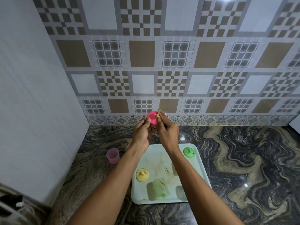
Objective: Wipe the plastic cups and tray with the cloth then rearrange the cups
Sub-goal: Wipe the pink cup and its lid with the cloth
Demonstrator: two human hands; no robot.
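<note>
My left hand (142,132) holds a pink plastic cup (152,120) up in front of the wall tiles, its bottom turned toward me. My right hand (167,132) pinches a small beige cloth (159,114) against the cup's right edge. Below, a pale mint tray (201,169) lies on the marble counter, smeared with brown streaks. On the tray, a green cup (189,152) and a yellow cup (142,174) stand upside down, both speckled with dirt. A pale green cup (156,190) lies on its side near the tray's front. A lilac cup (113,155) stands upright on the counter, left of the tray.
The dark swirled marble counter (243,159) stretches to the right of the tray. A patterned tiled wall (162,70) rises behind it and a plain white wall (32,95) closes the left side. Something grey and dark (14,203) sits at the lower left corner.
</note>
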